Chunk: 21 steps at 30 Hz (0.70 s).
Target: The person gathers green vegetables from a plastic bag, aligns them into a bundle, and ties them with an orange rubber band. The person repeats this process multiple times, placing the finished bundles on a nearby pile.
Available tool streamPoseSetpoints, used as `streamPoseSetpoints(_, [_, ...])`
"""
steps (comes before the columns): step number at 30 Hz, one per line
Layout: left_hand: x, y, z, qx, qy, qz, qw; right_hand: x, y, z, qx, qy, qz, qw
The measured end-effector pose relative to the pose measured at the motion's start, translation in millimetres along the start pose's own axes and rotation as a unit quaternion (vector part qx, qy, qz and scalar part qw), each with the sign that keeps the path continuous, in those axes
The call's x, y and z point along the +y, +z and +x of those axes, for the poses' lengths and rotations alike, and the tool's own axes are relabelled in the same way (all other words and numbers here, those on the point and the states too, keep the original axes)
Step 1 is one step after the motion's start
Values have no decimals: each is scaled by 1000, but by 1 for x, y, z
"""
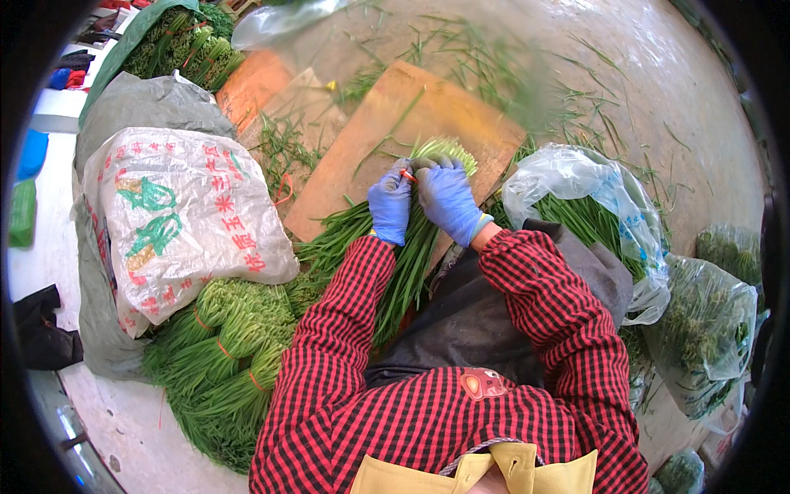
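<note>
Both my hands wear blue gloves with dark, soiled fingers. Between them is a bunch of long green leafy stalks, apparently garlic chives [445, 153], with pale cut ends pointing away from me. A red tie [408, 175] shows at the bunch, and my left hand [391, 200] pinches it. My right hand [449, 196] grips the bunch from the right, its fingertips partly hidden. Green leaves [401, 272] trail back towards my lap below the hands. Underneath lies a worn wooden board [460, 92].
Tied chive bundles [237, 346] lie at my left beside a printed white sack [191, 222]. More bundles [185, 49] stand at the far left. An open plastic bag of leaves [586, 210] is by my right knee, near another filled bag [697, 327]. Loose leaves [592, 68] litter the floor.
</note>
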State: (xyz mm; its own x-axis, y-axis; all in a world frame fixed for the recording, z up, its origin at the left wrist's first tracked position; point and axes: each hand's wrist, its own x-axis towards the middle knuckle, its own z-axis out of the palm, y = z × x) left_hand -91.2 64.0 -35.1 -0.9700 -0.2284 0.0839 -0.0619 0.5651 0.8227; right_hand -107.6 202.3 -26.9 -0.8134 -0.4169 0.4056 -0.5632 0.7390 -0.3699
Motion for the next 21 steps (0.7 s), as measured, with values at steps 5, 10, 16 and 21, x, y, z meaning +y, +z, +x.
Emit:
streamPoseSetpoints(5, [-6, 1, 0, -22, 47, 19, 998, 1, 4, -1, 7, -4, -3, 1000])
streamPoseSetpoints(10, [-20, -1, -2, -35, 182, 142, 972, 4, 6, -3, 28, 6, 39, 999])
streamPoseSetpoints(16, [-16, -2, -3, -71, -28, -118, 990, 7, 9, -4, 13, 14, 34, 999])
streamPoseSetpoints(21, [-10, 20, -10, 37, -15, -135, 990, 3, -3, 1, -33, 33, 47, 998])
